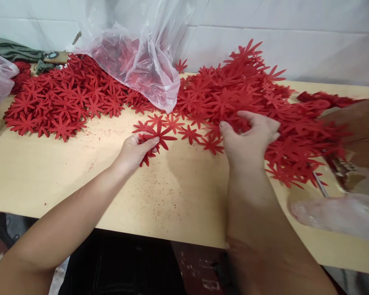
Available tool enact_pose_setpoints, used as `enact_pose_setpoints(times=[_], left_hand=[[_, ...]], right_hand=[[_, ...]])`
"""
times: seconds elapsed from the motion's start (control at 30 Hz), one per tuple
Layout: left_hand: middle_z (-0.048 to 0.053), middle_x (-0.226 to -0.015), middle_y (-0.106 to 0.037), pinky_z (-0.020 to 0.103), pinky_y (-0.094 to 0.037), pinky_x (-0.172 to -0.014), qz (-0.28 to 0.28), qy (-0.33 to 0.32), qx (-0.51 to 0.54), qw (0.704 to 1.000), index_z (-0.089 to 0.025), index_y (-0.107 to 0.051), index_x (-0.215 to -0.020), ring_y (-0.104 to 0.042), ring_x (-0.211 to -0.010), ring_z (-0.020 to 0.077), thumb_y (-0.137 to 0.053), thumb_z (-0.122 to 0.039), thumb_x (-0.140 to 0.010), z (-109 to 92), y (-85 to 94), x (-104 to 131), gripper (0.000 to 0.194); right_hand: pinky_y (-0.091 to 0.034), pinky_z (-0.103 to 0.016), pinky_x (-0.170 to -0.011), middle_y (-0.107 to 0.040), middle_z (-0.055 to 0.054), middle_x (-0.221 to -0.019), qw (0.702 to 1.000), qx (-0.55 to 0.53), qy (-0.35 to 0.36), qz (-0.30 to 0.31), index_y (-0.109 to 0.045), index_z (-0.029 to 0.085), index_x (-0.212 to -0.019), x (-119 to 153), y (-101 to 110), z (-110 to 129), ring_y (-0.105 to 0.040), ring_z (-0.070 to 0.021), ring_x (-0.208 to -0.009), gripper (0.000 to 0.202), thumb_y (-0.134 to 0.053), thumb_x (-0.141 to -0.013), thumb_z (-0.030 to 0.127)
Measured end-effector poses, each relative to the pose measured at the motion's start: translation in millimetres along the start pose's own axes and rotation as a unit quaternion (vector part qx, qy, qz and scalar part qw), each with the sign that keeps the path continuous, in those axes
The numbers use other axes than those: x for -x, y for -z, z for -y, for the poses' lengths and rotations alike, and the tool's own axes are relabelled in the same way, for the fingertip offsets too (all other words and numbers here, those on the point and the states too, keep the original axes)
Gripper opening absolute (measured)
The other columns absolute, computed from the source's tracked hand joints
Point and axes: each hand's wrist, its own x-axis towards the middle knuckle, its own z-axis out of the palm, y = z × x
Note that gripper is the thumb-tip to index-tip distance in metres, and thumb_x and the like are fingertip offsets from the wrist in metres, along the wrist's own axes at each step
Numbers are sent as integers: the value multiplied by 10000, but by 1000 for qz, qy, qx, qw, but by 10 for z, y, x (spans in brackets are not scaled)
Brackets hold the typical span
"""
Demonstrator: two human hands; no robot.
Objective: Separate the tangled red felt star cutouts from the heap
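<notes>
My left hand (141, 147) is closed on a few red flower-shaped cutouts (162, 137) with long narrow petals, pinched under the thumb just above the table. To the right, my right hand (249, 133) is at the near edge of a big heap of the same red cutouts (221, 98). Its thumb and index finger stand apart, and nothing shows held between them; the other fingers are partly hidden. Several loose red cutouts (190, 134) lie on the wood-coloured table (160, 196) between my two hands.
Another red heap (64, 96) covers the table's left side. A clear plastic bag (160, 69) with red pieces stands behind, against the white tiled wall (279, 49). Another person's arm (356, 127) comes in at the right, near a blurred plastic bag (341, 215) and a thin metal rod (320, 185).
</notes>
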Motion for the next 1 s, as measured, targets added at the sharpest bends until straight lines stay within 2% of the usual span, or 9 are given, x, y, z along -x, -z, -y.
enact_pose_setpoints(times=[0.07,0.1,0.2,0.3,0.53,0.7,0.77,0.9,1.0], left_hand=[[-60,-525,-552,175,-348,-472,6,2,-21,1000,-160,-531,-701,-477,-466,32,-651,-157,-744,7,0,5,127],[-60,-521,-549,177,-333,-460,7,6,-31,999,-163,-528,-703,-467,-459,33,-647,-168,-749,8,0,9,127],[-64,-511,-530,179,-323,-456,7,14,-50,999,-170,-512,-698,-441,-446,33,-624,-185,-771,-2,-5,22,135],[-71,-498,-504,172,-343,-479,6,15,-47,999,-172,-492,-678,-432,-444,27,-589,-164,-795,-28,-16,36,152],[-71,-499,-504,172,-299,-434,3,27,-58,998,-170,-493,-679,-419,-420,23,-581,-157,-809,-36,-19,35,158],[-73,-494,-499,168,-305,-433,-2,30,-47,998,-169,-498,-685,-417,-416,22,-579,-156,-817,-35,-22,31,156],[-73,-498,-501,159,-332,-461,-1,34,-38,999,-167,-498,-686,-424,-428,19,-572,-142,-820,-44,-30,35,156],[-69,-496,-504,152,-351,-482,-5,37,-32,999,-164,-501,-684,-426,-435,19,-569,-135,-824,-58,-41,46,158],[-66,-498,-510,150,-355,-482,-4,38,-34,999,-164,-500,-678,-429,-435,19,-570,-134,-825,-59,-40,50,166]], right_hand=[[-314,-537,-1000,-480,-170,-1271,993,108,21,-34,-649,144,-1074,-2,8,4,-394,-353,-1206,451,-718,-638,239],[-319,-519,-1002,-512,-160,-1249,992,121,43,-17,-660,148,-1076,21,-4,27,-411,-339,-1195,428,-706,-664,255],[-359,-467,-951,-619,-118,-985,970,140,131,146,-690,147,-980,142,-103,116,-511,-268,-1013,313,-661,-740,346],[-383,-439,-885,-603,-125,-942,943,206,116,232,-691,137,-966,235,-216,157,-510,-270,-953,363,-704,-702,385],[-359,-309,-712,-570,-32,-758,966,147,21,214,-621,178,-744,170,-137,188,-471,-159,-700,60,-578,-771,146],[-217,-289,-562,-306,56,-490,982,42,-58,174,-337,197,-527,142,-17,205,-253,-93,-521,389,-469,-885,271],[-208,-284,-548,-283,66,-478,984,-16,-81,159,-329,197,-527,137,-28,186,-243,-83,-509,393,-455,-895,248],[-273,-242,-527,-453,68,-514,951,-186,-196,151,-496,162,-697,119,-86,192,-364,-67,-471,178,-490,-857,84],[-244,-217,-458,-415,79,-464,916,-283,-244,146,-456,168,-633,112,-85,253,-313,-47,-400,273,-456,-900,117]])
